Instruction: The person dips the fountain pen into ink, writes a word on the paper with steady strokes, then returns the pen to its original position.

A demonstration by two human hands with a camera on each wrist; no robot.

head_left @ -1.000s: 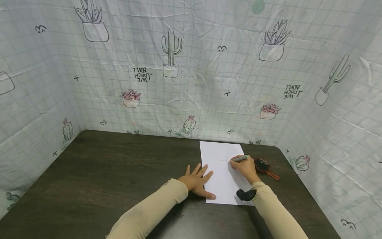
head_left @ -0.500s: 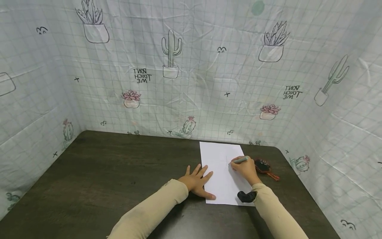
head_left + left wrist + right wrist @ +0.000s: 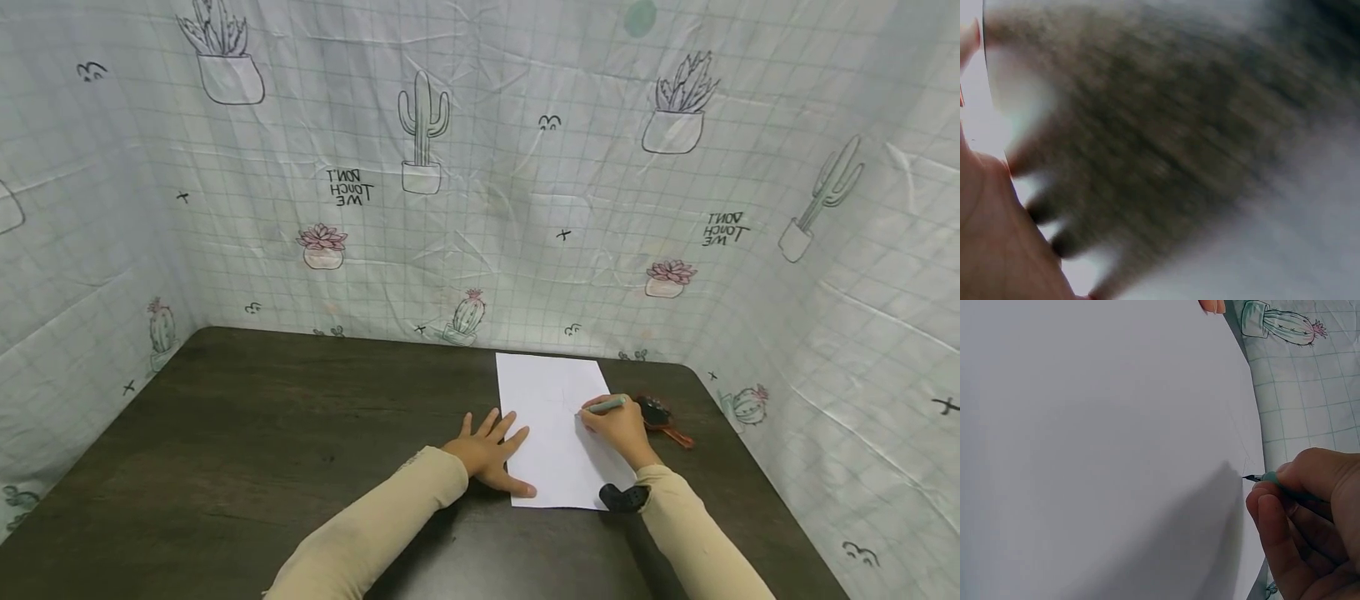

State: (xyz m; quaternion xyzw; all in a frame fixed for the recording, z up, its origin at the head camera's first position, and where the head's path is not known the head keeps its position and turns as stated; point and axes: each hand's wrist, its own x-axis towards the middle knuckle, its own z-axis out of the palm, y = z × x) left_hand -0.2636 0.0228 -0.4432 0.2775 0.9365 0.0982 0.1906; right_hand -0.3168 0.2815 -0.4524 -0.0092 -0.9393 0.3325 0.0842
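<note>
A white sheet of paper (image 3: 547,379) lies on the dark table, with a few faint thin lines near its upper middle in the head view. My left hand (image 3: 489,457) rests with spread fingers across the sheet's left edge. In my right hand (image 3: 621,432), thumb and fingers pinch a green pen (image 3: 607,404) over the right half of the paper. The right wrist view shows the pen's dark metal nib (image 3: 1251,478) at the sheet's surface, close to a faint line. In the left wrist view, part of my left hand (image 3: 1004,231) appears at the left edge.
Just right of my right hand lies a dark oval brush (image 3: 655,412) with an orange-brown handle, partly hidden. A black device (image 3: 624,498) sits at my right wrist. The dark wooden table (image 3: 300,433) is bordered by a white printed cloth (image 3: 495,208) behind and on both sides.
The head view has shifted a little. My right hand and the pen tip have moved slightly down the paper, toward me. The left hand stays in place on the sheet.
</note>
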